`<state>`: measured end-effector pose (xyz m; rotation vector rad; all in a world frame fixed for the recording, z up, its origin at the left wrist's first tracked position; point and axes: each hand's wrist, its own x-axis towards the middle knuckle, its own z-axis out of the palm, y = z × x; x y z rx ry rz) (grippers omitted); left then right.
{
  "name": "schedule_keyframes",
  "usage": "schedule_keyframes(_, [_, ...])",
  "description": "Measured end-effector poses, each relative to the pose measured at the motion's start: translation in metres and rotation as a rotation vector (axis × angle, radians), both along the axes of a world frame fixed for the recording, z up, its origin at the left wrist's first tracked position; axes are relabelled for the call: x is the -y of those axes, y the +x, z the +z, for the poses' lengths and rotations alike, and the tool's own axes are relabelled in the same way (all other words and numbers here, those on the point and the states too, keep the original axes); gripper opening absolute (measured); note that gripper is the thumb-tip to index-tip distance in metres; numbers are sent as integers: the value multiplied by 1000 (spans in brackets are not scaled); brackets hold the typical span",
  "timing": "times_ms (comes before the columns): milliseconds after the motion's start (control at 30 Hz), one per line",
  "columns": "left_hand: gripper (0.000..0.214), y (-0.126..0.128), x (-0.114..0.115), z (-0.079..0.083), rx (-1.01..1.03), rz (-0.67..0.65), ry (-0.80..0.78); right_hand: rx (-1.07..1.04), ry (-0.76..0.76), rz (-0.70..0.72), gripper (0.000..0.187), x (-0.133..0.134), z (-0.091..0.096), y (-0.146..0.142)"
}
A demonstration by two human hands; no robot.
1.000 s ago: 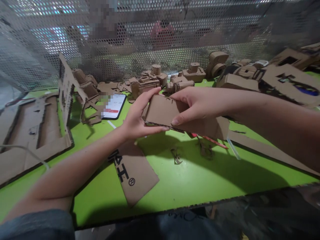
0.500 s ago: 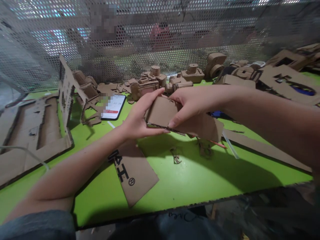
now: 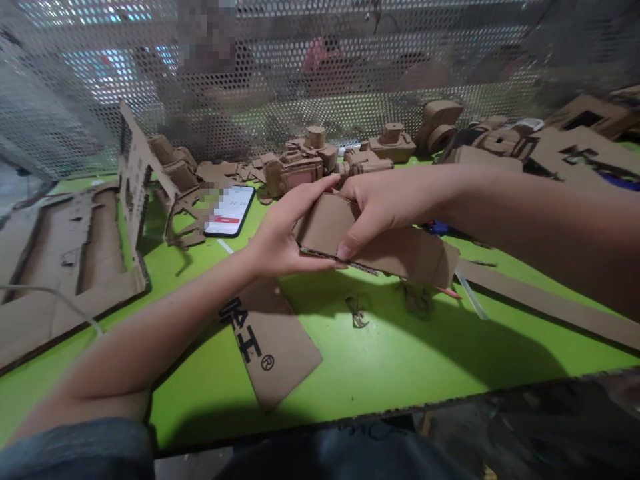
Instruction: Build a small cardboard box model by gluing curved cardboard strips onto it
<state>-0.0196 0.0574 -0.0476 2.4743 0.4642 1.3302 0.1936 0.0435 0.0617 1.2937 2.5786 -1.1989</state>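
Two hands are in view, but what do they have hold of?

One folded cardboard piece (image 3: 325,223). It is gripped between the left hand (image 3: 283,240) and the right hand (image 3: 385,207), above the green table (image 3: 400,360).

How far open are the hands?

Each is half open and curved around the piece. The left hand comes from the lower left with the wrist bent, and its fingers (image 3: 315,263) run along the lower edge of the piece. The right hand comes from the right with the forearm almost level, and its thumb (image 3: 345,250) presses near that same edge.

Is something hidden?

Yes. The hands cover part of the piece, and I cannot see its under side. Beyond the right hand, a blue object (image 3: 437,228) is cut off by the wrist, so I cannot tell its kind. Near the right end of the piece, a thin red stick (image 3: 447,291) goes out of sight behind the cardboard.

What is around the hands?

Beyond the left hand lies a smartphone (image 3: 230,210), its screen partly blurred. Below that hand is a printed cardboard sheet (image 3: 273,343). Past both hands stand small cardboard models (image 3: 297,167), and behind them a perforated metal screen (image 3: 300,67).
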Motion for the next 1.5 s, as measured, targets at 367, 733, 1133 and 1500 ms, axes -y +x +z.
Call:
schedule_keyframes(367, [109,-7,-12,-5,-3,23,2,-21,-147,-25,25,1,1,14])
schedule_keyframes(733, [105,-9,-16,-7,-24,-7,66,-13,-219,-50,44,-1,-4,19])
schedule_keyframes(1133, [95,-8,-13,-5,43,121,2,16,130,44,56,-24,-7,29])
schedule_keyframes(1500, [90,-6,-12,-2,95,191,-159,-38,634,104,78,-8,-7,42])
